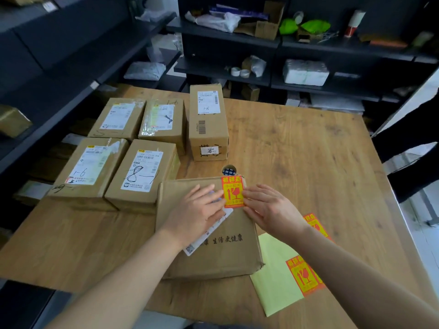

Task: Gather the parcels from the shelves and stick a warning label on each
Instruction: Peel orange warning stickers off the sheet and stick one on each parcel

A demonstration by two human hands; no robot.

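Orange label (233, 189) between left hand (197, 210), right hand (273, 207)

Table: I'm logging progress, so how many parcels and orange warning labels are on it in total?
Parcels: 6
Labels: 3
Total: 9

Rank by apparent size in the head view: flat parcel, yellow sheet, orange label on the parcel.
1. Flat parcel
2. Yellow sheet, nearer the camera and partly covered
3. Orange label
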